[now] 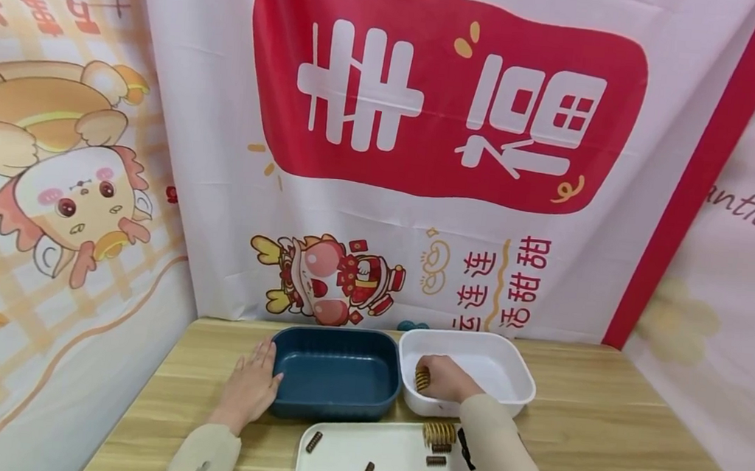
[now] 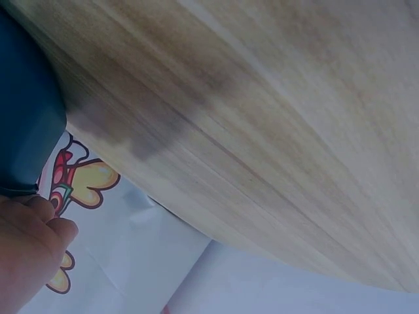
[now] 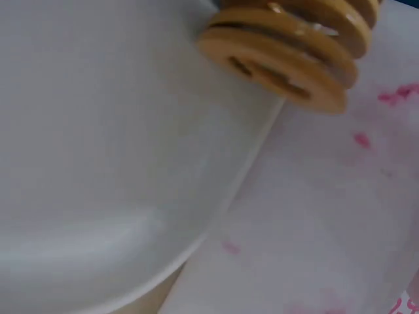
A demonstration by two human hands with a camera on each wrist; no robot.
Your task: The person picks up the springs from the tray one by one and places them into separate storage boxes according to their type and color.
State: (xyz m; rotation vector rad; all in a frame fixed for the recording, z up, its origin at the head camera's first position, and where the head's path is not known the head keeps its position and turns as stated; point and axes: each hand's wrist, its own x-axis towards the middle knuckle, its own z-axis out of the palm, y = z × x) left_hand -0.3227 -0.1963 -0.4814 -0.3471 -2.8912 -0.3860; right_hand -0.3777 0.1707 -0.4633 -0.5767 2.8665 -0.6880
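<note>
While in right hand (image 1: 447,378), yellow spring (image 1: 422,379).

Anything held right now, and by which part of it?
Right hand grips a gold spring; exact spot on the coils hidden. Left hand only rests against the blue bin.

now i see smooth plastic: blue bin (image 1: 335,380) at six o'clock, white box (image 1: 500,367) at five; cloth banner (image 1: 437,151), twelve; wood-grain table (image 1: 609,424), six.
</note>
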